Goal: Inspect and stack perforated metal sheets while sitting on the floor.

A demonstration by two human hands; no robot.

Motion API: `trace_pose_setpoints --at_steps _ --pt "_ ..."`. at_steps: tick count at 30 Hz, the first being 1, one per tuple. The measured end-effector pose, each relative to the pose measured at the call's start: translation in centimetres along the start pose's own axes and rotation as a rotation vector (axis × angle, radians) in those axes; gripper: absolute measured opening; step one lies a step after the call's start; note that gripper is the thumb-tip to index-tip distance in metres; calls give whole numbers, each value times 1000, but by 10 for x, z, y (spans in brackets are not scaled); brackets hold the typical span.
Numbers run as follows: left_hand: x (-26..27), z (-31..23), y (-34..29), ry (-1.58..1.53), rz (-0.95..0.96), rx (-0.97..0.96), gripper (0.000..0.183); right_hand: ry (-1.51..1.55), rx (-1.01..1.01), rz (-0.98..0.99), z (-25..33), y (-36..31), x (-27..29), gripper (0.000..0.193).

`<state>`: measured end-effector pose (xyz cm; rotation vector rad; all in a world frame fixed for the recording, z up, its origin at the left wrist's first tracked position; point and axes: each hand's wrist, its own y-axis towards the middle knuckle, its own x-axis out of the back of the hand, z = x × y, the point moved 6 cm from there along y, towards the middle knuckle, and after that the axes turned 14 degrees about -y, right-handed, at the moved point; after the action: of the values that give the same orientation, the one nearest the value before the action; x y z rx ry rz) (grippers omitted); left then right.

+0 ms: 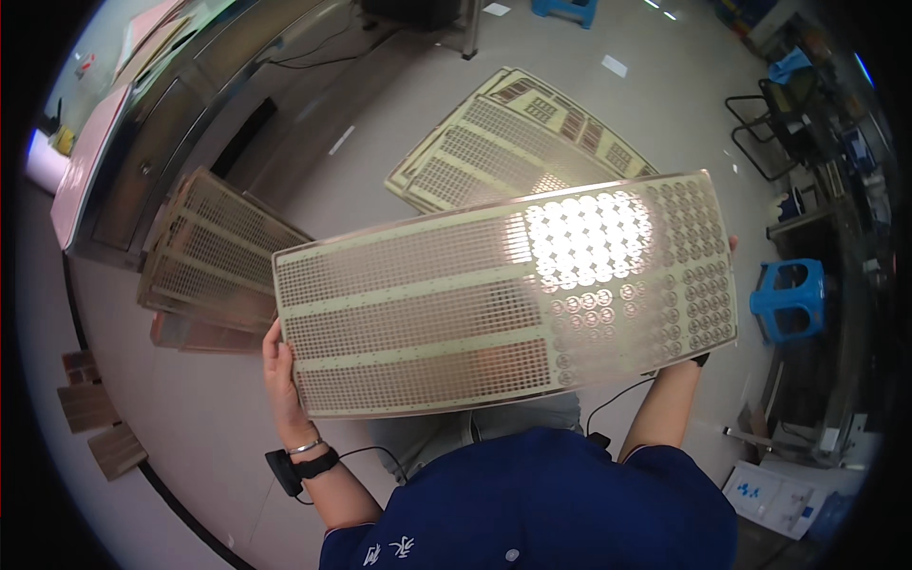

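A large rectangular circuit-board panel, pale green with coppery patterns, is held up in front of me, tilted so that its right end is higher. Rows of small slots cover its left part; round patterns fill the right, where light glares. My left hand is closed on the panel's left edge, fingers partly behind it. Most of my right hand is hidden behind the right end; a bit of it shows at the right edge, supporting the panel there.
Similar panels lie stacked on the floor beyond, and another stack stands at left beside a metal cabinet. A blue stool stands at right, near a black chair. Brown blocks lie by the left wall.
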<state>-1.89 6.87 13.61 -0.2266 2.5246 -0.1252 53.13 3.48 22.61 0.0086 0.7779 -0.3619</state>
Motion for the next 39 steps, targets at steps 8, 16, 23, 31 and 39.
trace_pose_setpoints --at_steps 8,16,23,31,39 --pt "25 1 3 174 16 -45 41 85 -64 66 -4 17 10 57" --pt "24 4 -1 195 -38 1 46 38 119 -210 -6 17 39 37" --pt "32 8 -2 193 -56 -8 47 -66 285 -211 1 -1 1 25" --pt "35 8 -7 170 -119 -58 51 -80 291 -296 -2 -8 -3 25" --pt "42 6 -8 135 -117 -95 52 -47 290 -251 -3 -15 -19 25"
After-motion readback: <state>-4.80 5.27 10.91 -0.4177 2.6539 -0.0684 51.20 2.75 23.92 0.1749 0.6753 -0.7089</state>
